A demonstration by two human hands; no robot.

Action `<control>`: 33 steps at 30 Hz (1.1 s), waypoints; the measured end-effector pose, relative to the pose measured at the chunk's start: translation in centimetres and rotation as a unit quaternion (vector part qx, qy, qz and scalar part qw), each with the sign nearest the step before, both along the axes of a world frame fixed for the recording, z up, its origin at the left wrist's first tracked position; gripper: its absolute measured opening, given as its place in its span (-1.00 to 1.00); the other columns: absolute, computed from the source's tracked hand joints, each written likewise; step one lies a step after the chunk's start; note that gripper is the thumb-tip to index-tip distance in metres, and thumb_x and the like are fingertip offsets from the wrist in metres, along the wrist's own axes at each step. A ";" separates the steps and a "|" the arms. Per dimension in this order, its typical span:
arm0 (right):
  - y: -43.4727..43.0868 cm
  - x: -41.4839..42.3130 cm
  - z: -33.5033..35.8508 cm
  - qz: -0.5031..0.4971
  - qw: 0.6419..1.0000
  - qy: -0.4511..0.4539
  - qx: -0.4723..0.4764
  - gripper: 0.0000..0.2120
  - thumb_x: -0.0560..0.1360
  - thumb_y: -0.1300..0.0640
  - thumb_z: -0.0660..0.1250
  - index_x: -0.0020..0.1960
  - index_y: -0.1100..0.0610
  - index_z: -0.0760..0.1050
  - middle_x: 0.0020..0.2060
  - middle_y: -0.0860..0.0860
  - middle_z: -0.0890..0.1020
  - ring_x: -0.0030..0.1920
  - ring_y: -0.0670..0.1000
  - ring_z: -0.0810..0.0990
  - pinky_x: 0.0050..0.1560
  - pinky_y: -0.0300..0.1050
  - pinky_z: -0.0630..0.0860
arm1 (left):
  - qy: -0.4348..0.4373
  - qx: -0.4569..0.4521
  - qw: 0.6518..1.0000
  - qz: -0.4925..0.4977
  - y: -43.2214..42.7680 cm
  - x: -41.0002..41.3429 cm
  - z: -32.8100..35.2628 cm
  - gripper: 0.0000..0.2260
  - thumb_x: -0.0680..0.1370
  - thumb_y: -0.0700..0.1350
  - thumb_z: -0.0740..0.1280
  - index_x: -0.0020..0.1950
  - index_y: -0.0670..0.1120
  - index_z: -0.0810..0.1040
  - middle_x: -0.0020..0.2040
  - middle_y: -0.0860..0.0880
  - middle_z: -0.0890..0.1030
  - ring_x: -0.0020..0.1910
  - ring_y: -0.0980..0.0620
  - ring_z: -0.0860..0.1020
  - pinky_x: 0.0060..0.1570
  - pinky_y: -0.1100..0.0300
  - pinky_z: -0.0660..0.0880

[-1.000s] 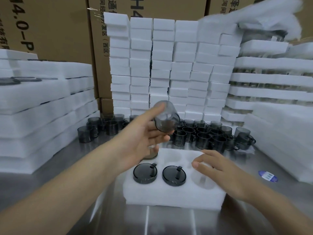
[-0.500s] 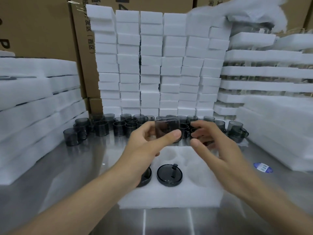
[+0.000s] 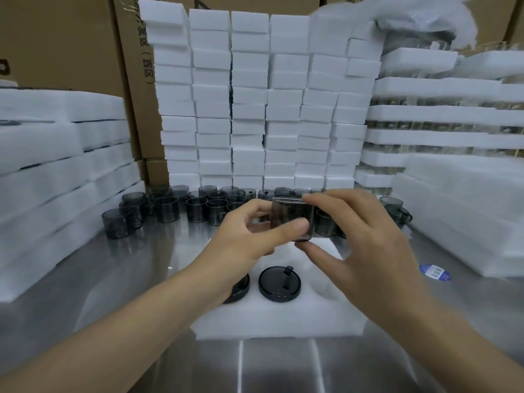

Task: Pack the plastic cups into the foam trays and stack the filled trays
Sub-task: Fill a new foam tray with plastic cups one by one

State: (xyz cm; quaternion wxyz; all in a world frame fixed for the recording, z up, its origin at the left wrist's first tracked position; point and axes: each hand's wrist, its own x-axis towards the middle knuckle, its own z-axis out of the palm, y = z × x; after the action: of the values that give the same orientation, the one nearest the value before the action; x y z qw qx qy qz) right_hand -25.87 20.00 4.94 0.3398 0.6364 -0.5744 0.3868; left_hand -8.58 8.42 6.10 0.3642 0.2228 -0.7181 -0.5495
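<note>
A smoky grey plastic cup [image 3: 286,215] is held in the air above a white foam tray [image 3: 283,316] on the steel table. My left hand [image 3: 249,239] grips its left side and front. My right hand [image 3: 360,239] pinches its right side between forefinger on top and thumb below. Two dark cups sit upside down in the tray's front pockets: one [image 3: 279,283] in full view, the other [image 3: 238,287] half hidden under my left wrist. An empty pocket [image 3: 326,287] lies to their right. Several loose cups [image 3: 195,208] stand in a row behind the tray.
Stacks of white foam blocks [image 3: 255,95] form a wall at the back. Foam trays are piled at the left [image 3: 56,171] and right [image 3: 453,199]. A blue-and-white sticker [image 3: 435,271] lies on the table [image 3: 141,265] at the right. Cardboard boxes [image 3: 56,38] stand behind.
My left hand has turned the cup from tilted to level. My right hand has risen off the tray and taken hold of the cup's right side.
</note>
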 end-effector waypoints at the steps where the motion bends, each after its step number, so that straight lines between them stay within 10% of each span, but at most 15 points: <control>1: 0.0 -0.4 0.1 -0.009 1.000 -0.010 0.001 -0.48 0.47 0.00 0.55 0.41 0.04 0.57 0.21 -0.08 0.57 0.19 0.02 0.55 0.18 -0.06 0.53 | 0.011 0.014 1.000 0.006 -0.1 -0.1 0.0 -0.60 0.43 0.22 0.57 0.17 0.05 0.70 0.11 0.12 0.75 0.15 0.18 0.69 0.12 0.07 0.62; 9: -0.2 -1.9 -0.2 -0.117 0.984 -0.080 0.108 -0.47 0.39 -0.05 0.57 0.31 -0.04 0.53 0.17 -0.15 0.57 0.19 -0.01 0.51 0.09 -0.08 0.32 | 0.085 0.058 0.994 0.025 -0.4 0.1 0.1 -0.86 0.48 -0.04 0.47 0.00 -0.02 0.59 0.12 -0.10 0.77 0.17 -0.02 0.73 -0.02 0.02 0.57; 17: -0.4 -1.4 -0.6 -0.122 0.975 -0.074 0.167 -0.49 0.37 -0.15 0.55 0.28 -0.10 0.55 0.12 -0.22 0.55 0.16 -0.04 0.51 0.12 -0.08 0.36 | 0.055 -0.088 0.994 0.022 0.8 0.0 -0.3 -0.94 0.62 -0.24 0.45 0.02 -0.12 0.61 -0.09 -0.09 0.78 -0.03 0.09 0.72 -0.10 0.21 0.54; 25: -0.1 -0.2 -0.6 -0.060 0.986 -0.076 0.139 -0.52 0.34 -0.22 0.49 0.22 -0.14 0.53 0.06 -0.27 0.56 0.10 -0.09 0.51 0.06 -0.09 0.35 | 0.014 -0.114 0.993 0.029 0.7 -0.3 -0.6 -0.43 0.21 0.24 0.64 0.16 0.16 0.61 0.13 0.16 0.68 0.11 0.14 0.67 0.02 0.25 0.61; 33: 0.3 1.2 0.2 0.026 0.988 -0.100 0.117 -0.55 0.32 -0.15 0.45 0.19 -0.20 0.49 0.05 -0.27 0.59 0.09 -0.12 0.55 0.12 0.03 0.47 | -0.018 -0.092 0.995 -0.031 0.6 -0.5 -0.6 -0.32 0.26 0.20 0.64 0.34 0.22 0.51 0.16 0.06 0.75 0.19 0.10 0.70 0.14 0.04 0.63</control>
State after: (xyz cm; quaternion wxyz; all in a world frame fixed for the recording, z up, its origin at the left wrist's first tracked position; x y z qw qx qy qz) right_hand -24.68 20.32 5.12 0.1940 0.6445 -0.6300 0.3874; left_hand -9.05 9.03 5.48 0.3527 0.1759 -0.7787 -0.4882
